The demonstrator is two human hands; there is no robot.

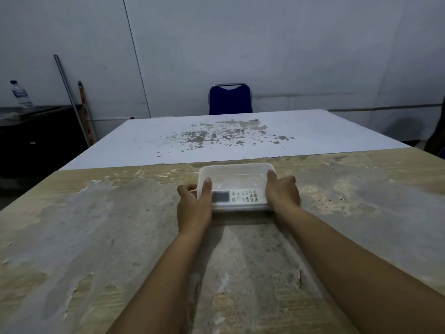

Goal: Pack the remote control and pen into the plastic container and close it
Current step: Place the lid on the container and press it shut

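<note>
A clear plastic container (237, 175) with its lid on sits on the worn wooden table (96, 237), straight ahead of me. Through the lid I see a white remote control (238, 196) lying along the near side, its grey screen to the left. My left hand (193, 204) grips the container's left end, thumb on top of the lid. My right hand (281, 192) grips the right end in the same way. A thin orange tip (193, 189) shows by my left fingers; I cannot tell whether it is the pen.
A white table (216, 138) with flaked patches butts against the far edge of the wooden one. A blue chair (230, 100) stands behind it. At the far left are a dark cabinet (36, 131) with a water bottle (20, 95) and leaning poles (72, 97).
</note>
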